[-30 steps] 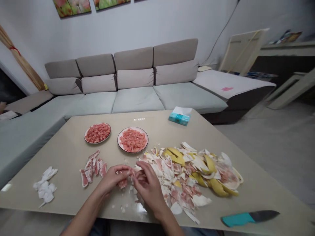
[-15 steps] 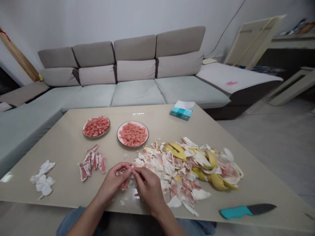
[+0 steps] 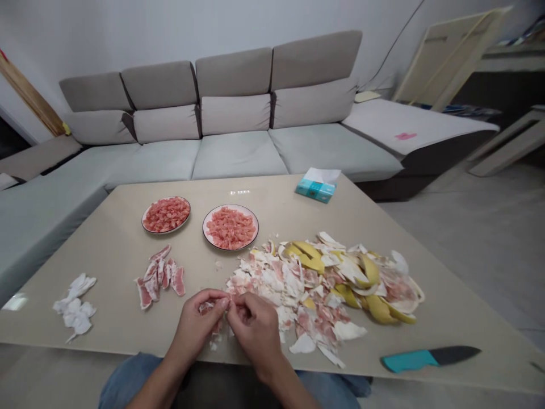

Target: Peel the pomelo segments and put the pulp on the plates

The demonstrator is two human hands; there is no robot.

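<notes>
Near the front edge of the beige table [image 3: 106, 272], my left hand [image 3: 198, 326] and my right hand [image 3: 255, 326] meet. Both pinch one pink pomelo segment [image 3: 208, 309] with white skin between their fingertips. To the right of my hands spreads a big heap of white membrane, pink scraps and yellow peel [image 3: 327, 284]. A small group of unpeeled pink segments [image 3: 159, 278] lies to the left. Further back stand two plates of peeled pink flesh, the left plate [image 3: 166, 215] and the right plate [image 3: 230, 227].
A knife with a teal handle [image 3: 430, 358] lies at the front right of the table. Crumpled white tissues [image 3: 74, 309] sit at the front left, a teal tissue pack [image 3: 317, 186] at the back. A grey sofa [image 3: 234, 147] runs behind the table.
My hands have drawn a little nearer to me and stayed together on the segment. The camera has tilted down, so the table sits higher in view.
</notes>
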